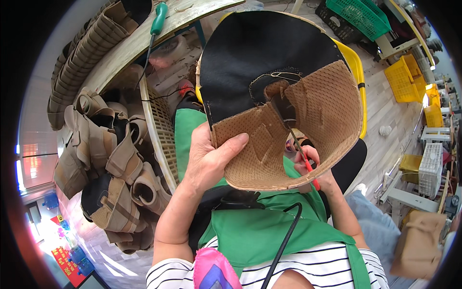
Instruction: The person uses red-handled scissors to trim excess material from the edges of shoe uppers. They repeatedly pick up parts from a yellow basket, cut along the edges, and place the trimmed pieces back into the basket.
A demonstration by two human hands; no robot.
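In front of me is a large curved piece of perforated tan material [332, 106] joined to a smooth black panel [264, 48]. A loop of light thread [286, 75] lies on the black panel beside a stitched line. My left hand [208, 156] grips the tan edge at the left, thumb on top. Through the gap at the middle of the piece runs the blade of red-handled scissors [308, 167]. My right hand [312, 159] is closed around their handles behind the lower right edge, which hides part of the fingers.
To the left lies a heap of similar tan pieces [103, 149] beside a cream plastic crate [161, 130]. A row of stacked tan pieces [91, 53] and a green-handled corded tool [159, 19] rest on the worktable [192, 12]. Yellow baskets [405, 79] stand at the right.
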